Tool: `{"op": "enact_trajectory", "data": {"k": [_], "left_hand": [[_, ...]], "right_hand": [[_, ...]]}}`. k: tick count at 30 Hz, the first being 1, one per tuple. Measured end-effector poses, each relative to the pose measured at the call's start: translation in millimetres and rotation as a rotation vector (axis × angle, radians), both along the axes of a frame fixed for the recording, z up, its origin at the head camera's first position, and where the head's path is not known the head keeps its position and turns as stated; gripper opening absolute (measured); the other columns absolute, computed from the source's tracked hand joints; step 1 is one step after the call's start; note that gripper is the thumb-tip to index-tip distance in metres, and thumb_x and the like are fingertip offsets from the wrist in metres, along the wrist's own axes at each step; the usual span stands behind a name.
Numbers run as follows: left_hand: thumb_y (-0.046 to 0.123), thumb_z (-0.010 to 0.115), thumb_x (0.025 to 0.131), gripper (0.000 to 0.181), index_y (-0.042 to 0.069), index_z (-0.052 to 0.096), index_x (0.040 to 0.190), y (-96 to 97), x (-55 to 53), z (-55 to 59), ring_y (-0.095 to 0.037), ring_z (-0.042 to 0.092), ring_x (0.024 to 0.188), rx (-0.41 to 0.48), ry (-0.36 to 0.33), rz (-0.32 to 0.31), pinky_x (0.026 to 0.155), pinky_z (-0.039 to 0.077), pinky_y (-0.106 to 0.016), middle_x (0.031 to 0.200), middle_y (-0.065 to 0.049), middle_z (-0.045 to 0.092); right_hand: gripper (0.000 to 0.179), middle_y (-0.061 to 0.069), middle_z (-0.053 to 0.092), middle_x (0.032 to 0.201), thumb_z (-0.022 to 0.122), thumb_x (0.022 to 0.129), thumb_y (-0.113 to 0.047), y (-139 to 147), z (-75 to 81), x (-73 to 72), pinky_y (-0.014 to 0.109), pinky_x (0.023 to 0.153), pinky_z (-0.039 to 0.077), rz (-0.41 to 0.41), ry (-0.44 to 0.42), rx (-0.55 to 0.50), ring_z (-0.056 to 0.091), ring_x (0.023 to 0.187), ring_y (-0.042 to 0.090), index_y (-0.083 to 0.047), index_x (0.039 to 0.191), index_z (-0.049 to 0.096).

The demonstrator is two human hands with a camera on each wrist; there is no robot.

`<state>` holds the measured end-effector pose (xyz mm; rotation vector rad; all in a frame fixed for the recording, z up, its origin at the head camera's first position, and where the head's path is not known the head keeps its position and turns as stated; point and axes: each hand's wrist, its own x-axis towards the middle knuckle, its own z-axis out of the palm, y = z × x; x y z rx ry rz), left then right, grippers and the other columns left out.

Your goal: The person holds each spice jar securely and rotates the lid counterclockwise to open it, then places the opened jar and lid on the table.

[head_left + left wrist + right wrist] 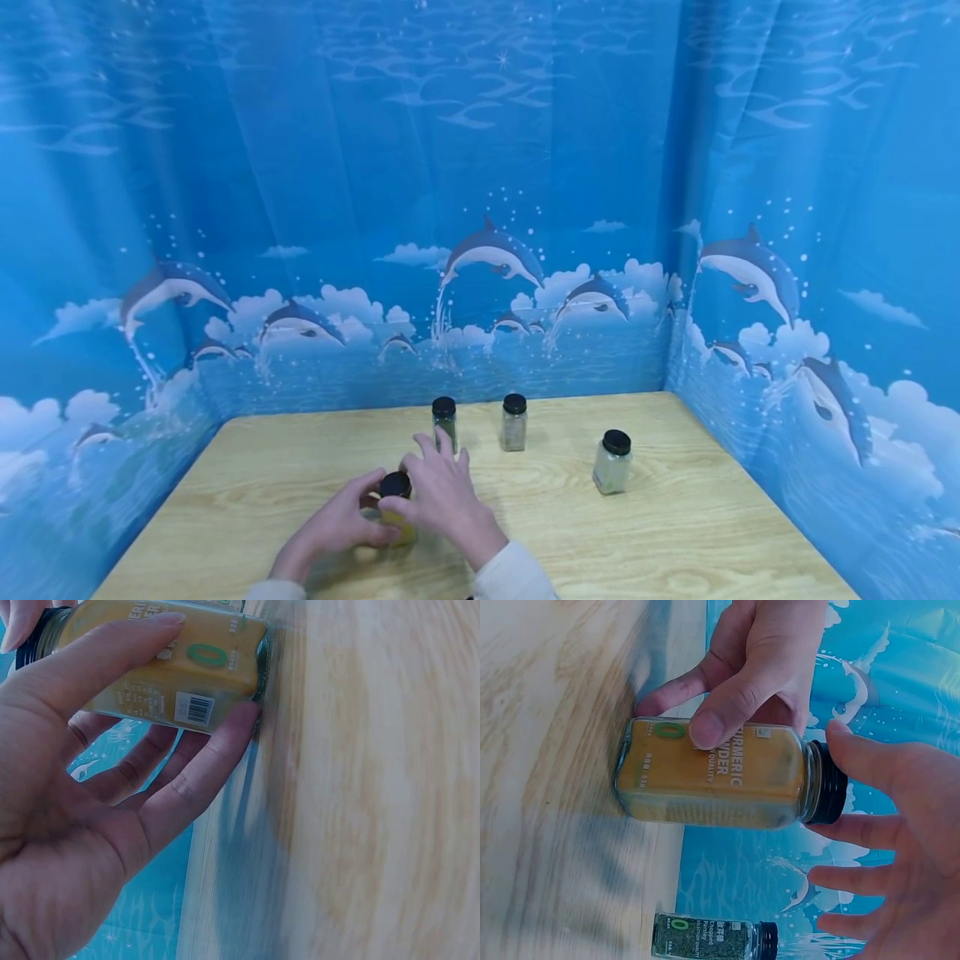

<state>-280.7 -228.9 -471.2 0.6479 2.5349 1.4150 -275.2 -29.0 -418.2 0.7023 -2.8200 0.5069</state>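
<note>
A square glass jar of turmeric powder [765, 787], yellow with a black screw lid [395, 482], stands upright near the front left of the table. My left hand [339, 527] grips its body, thumb across the front label and fingers round the other side, as the left wrist view [217, 664] also shows. At the top, my right hand [444, 497] holds the lid between thumb and index finger, its other fingers spread out straight. Just beyond the right hand is a jar of chopped parsley [705, 937] with a black lid, partly covered by the fingers in the head view.
Two more black-lidded glass jars stand on the wood-grain table [675, 533]: one pale-filled jar [513, 429] at the back middle and another jar [611, 471] farther right. A blue curtain [360, 208] printed with dolphins surrounds the table's back and sides.
</note>
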Motion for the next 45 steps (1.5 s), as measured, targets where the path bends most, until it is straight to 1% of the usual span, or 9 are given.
{"op": "enact_trajectory", "data": {"k": [3, 11, 17, 20, 26, 31, 33, 40, 45], "left_hand": [[0.022, 0.086, 0.081, 0.058, 0.013, 0.060, 0.132, -0.6, -0.4, -1.7, -0.036, 0.062, 0.123, -0.002, 0.009, -0.013, 0.103, 0.053, -0.059, 0.136, -0.013, 0.064], [0.018, 0.086, 0.078, 0.065, 0.009, 0.058, 0.136, 0.2, -3.1, 0.6, -0.032, 0.063, 0.120, 0.016, -0.002, 0.003, 0.097, 0.055, -0.037, 0.140, -0.017, 0.062], [0.019, 0.085, 0.080, 0.056, 0.011, 0.061, 0.129, 0.4, -2.8, 2.6, -0.033, 0.062, 0.122, 0.015, 0.022, -0.041, 0.098, 0.053, -0.031, 0.137, -0.015, 0.064], [0.020, 0.085, 0.081, 0.055, 0.012, 0.061, 0.130, 0.1, -3.0, 2.1, -0.032, 0.062, 0.122, 0.016, 0.014, -0.039, 0.099, 0.052, -0.033, 0.136, -0.013, 0.064], [0.024, 0.084, 0.084, 0.051, 0.013, 0.061, 0.127, -0.2, -3.0, 1.6, -0.029, 0.062, 0.119, -0.013, 0.004, -0.015, 0.100, 0.053, -0.046, 0.127, -0.008, 0.067], [0.025, 0.085, 0.084, 0.047, 0.014, 0.061, 0.123, -0.8, -3.3, 0.2, -0.027, 0.062, 0.117, -0.027, 0.011, -0.019, 0.097, 0.053, -0.037, 0.123, -0.007, 0.067], [0.025, 0.085, 0.083, 0.049, 0.013, 0.061, 0.124, -1.0, -3.2, -0.6, -0.027, 0.063, 0.117, -0.025, 0.013, -0.018, 0.097, 0.053, -0.035, 0.123, -0.007, 0.067], [0.021, 0.085, 0.082, 0.061, 0.007, 0.058, 0.134, -1.5, -3.0, 0.3, -0.032, 0.063, 0.119, 0.010, 0.026, -0.026, 0.102, 0.055, -0.054, 0.132, -0.014, 0.065], [0.023, 0.086, 0.082, 0.063, 0.008, 0.057, 0.137, -1.5, -1.9, 0.4, -0.032, 0.063, 0.120, -0.016, 0.013, -0.007, 0.101, 0.056, -0.051, 0.133, -0.012, 0.065]], "right_hand": [[0.045, 0.012, 0.050, 0.157, 0.077, 0.085, -0.057, 0.4, -1.1, 0.2, 0.075, 0.110, 0.040, 0.021, -0.001, 0.001, 0.036, 0.149, 0.046, -0.021, 0.112, 0.075], [0.041, 0.012, 0.048, 0.158, 0.075, 0.091, -0.050, 2.9, 1.5, 0.7, 0.075, 0.108, 0.042, 0.065, -0.008, 0.003, 0.034, 0.150, 0.047, -0.020, 0.119, 0.072], [0.041, 0.012, 0.047, 0.159, 0.076, 0.090, -0.049, 4.9, 3.7, 2.0, 0.076, 0.109, 0.040, 0.074, -0.046, -0.009, 0.033, 0.151, 0.047, -0.020, 0.118, 0.073], [0.043, 0.012, 0.047, 0.159, 0.075, 0.090, -0.052, 5.2, 4.6, 1.4, 0.077, 0.110, 0.039, 0.067, -0.066, -0.023, 0.031, 0.152, 0.047, -0.021, 0.120, 0.072], [0.054, 0.010, 0.047, 0.159, 0.072, 0.089, -0.060, 4.3, 5.2, -0.3, 0.077, 0.111, 0.037, 0.047, -0.086, -0.049, 0.031, 0.153, 0.045, -0.020, 0.125, 0.071], [0.051, 0.010, 0.050, 0.157, 0.074, 0.087, -0.060, 3.5, 4.1, -0.7, 0.077, 0.110, 0.037, 0.034, -0.072, -0.065, 0.033, 0.151, 0.045, -0.020, 0.119, 0.074], [0.050, 0.010, 0.051, 0.156, 0.075, 0.087, -0.060, 3.6, 3.8, -0.7, 0.077, 0.110, 0.038, 0.029, -0.067, -0.068, 0.034, 0.151, 0.045, -0.020, 0.117, 0.074], [0.046, 0.011, 0.051, 0.156, 0.076, 0.087, -0.058, 2.8, 4.1, -1.8, 0.076, 0.109, 0.040, 0.027, -0.040, -0.057, 0.036, 0.150, 0.045, -0.021, 0.114, 0.075], [0.044, 0.011, 0.052, 0.155, 0.078, 0.086, -0.056, 1.9, 4.2, -1.1, 0.076, 0.109, 0.041, 0.032, -0.028, -0.049, 0.037, 0.149, 0.046, -0.020, 0.112, 0.075]]}}
